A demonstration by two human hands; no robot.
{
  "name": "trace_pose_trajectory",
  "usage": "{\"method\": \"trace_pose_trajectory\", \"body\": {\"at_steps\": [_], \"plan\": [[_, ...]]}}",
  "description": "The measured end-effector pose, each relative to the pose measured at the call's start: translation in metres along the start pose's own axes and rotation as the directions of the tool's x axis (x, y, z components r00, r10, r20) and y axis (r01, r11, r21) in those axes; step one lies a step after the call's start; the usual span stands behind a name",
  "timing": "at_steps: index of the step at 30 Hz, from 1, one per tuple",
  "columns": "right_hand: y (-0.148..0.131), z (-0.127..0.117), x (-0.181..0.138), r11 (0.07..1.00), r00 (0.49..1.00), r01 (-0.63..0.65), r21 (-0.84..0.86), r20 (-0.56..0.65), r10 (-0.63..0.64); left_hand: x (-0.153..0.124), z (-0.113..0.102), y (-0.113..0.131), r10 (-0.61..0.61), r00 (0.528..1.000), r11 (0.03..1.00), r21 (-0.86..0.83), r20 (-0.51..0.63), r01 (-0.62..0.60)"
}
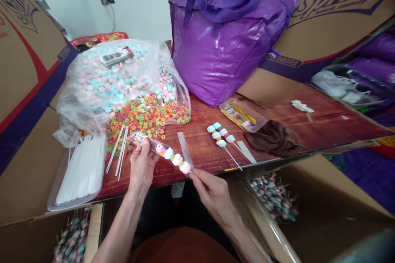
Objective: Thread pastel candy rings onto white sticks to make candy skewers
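Observation:
My left hand (143, 162) pinches a small clear printed wrapper (158, 146) by its upper part. My right hand (212, 191) grips the stick end of a candy skewer (177, 159), its pastel pieces lined up toward the wrapper's opening. The tip of the skewer seems to be just inside the wrapper; I cannot tell how far. Two more candy skewers (220, 134) lie on the table to the right. Close to my left hand lie a few loose white sticks (121, 152) and a heap of ring candies (145, 117).
A clear bag of pastel candies (92, 78) sits at the back left, before a tray of white sticks (82, 168). Behind stands a purple bag (228, 45). A plastic box (261, 121) and brown cloth (274, 137) lie right. Cartons of skewers (274, 197) flank the table's front.

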State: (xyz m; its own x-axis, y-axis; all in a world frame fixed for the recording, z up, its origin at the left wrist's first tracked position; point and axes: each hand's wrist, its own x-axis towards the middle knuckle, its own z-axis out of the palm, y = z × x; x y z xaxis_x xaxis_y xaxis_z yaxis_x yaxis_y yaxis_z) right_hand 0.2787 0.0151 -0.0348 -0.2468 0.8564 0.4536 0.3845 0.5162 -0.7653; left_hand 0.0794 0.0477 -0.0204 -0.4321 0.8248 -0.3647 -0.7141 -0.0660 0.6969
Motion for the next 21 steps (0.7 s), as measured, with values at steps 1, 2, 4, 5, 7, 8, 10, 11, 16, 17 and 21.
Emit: {"method": "trace_pose_trajectory", "body": {"at_steps": [1, 2, 4, 5, 7, 8, 10, 11, 16, 17, 21], "plan": [[0.0007, 0.0009, 0.0006, 0.999, 0.999, -0.032, 0.031, 0.008, 0.032, -0.0001, 0.0006, -0.0005, 0.007, 1.000, 1.000, 0.007, 0.018, -0.007], [0.0015, 0.0017, 0.0012, 0.997, 0.998, -0.062, 0.051, 0.014, 0.061, -0.0001, 0.0012, -0.0009, 0.013, 0.999, 1.000, 0.015, 0.033, -0.014], [0.0027, 0.0031, 0.0017, 0.991, 0.993, -0.113, 0.065, 0.026, 0.112, 0.0000, 0.0021, -0.0013, 0.026, 0.999, 0.999, 0.034, 0.040, -0.028], [0.0032, 0.0037, 0.0015, 0.989, 0.991, -0.133, 0.070, 0.030, 0.132, 0.0001, 0.0025, -0.0015, 0.028, 0.999, 0.998, 0.048, 0.037, -0.030], [0.0037, 0.0046, 0.0005, 0.981, 0.984, -0.174, 0.090, 0.039, 0.172, 0.0000, 0.0031, -0.0022, 0.026, 0.999, 0.996, 0.086, 0.035, -0.029], [0.0039, 0.0050, -0.0001, 0.974, 0.979, -0.202, 0.107, 0.054, 0.197, -0.0002, 0.0035, -0.0028, 0.026, 0.999, 0.994, 0.106, 0.037, -0.030], [0.0042, 0.0052, -0.0007, 0.944, 0.954, -0.295, 0.146, 0.099, 0.283, -0.0011, 0.0044, -0.0043, 0.034, 0.998, 0.989, 0.144, 0.046, -0.041], [0.0044, 0.0050, -0.0005, 0.920, 0.932, -0.356, 0.167, 0.131, 0.337, -0.0016, 0.0048, -0.0051, 0.046, 0.998, 0.987, 0.155, 0.047, -0.052], [0.0043, 0.0005, 0.0044, 0.809, 0.835, -0.539, 0.234, 0.270, 0.479, -0.0011, 0.0041, -0.0072, 0.077, 0.997, 0.982, 0.172, 0.014, -0.078], [0.0040, -0.0003, 0.0051, 0.804, 0.830, -0.547, 0.234, 0.272, 0.486, -0.0004, 0.0032, -0.0069, 0.072, 0.997, 0.980, 0.184, 0.012, -0.073], [0.0032, -0.0005, 0.0038, 0.832, 0.846, -0.523, 0.185, 0.226, 0.482, 0.0037, -0.0013, -0.0029, 0.036, 0.999, 0.959, 0.282, 0.018, -0.040]]}}
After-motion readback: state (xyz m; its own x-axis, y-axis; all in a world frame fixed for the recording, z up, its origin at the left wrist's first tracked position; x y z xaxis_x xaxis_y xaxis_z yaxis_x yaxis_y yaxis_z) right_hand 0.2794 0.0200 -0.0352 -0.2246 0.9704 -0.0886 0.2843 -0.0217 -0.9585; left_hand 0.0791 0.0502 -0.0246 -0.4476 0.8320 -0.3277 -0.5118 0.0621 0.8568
